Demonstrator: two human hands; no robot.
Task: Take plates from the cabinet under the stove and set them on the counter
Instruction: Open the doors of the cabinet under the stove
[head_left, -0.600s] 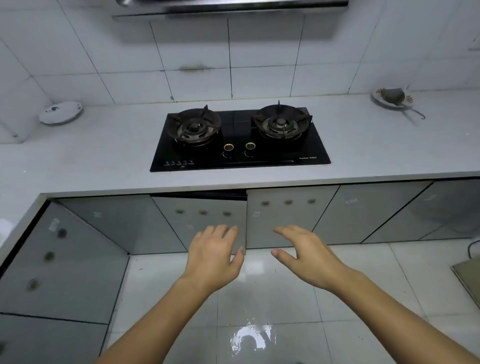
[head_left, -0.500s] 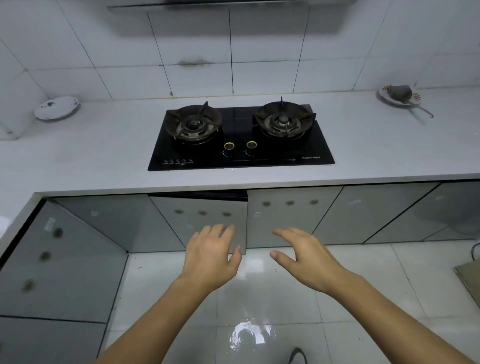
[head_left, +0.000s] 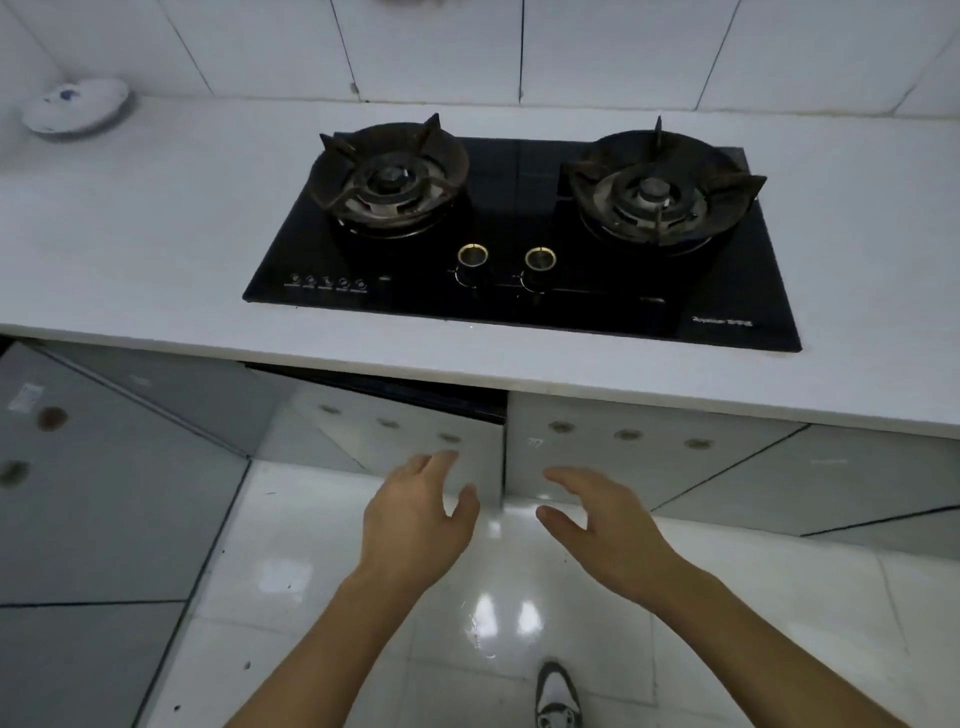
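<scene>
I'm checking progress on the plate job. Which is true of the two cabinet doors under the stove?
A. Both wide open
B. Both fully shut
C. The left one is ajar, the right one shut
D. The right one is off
C: the left door stands out from the frame, leaving a dark gap at its top, while the right door sits flush.

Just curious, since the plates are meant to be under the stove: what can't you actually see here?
- Plates: none visible in the head view; the left cabinet door is only ajar, the gap dark.
- Brand lettering on the stove: too small.
- Shoe: cut off by the bottom edge.
</scene>
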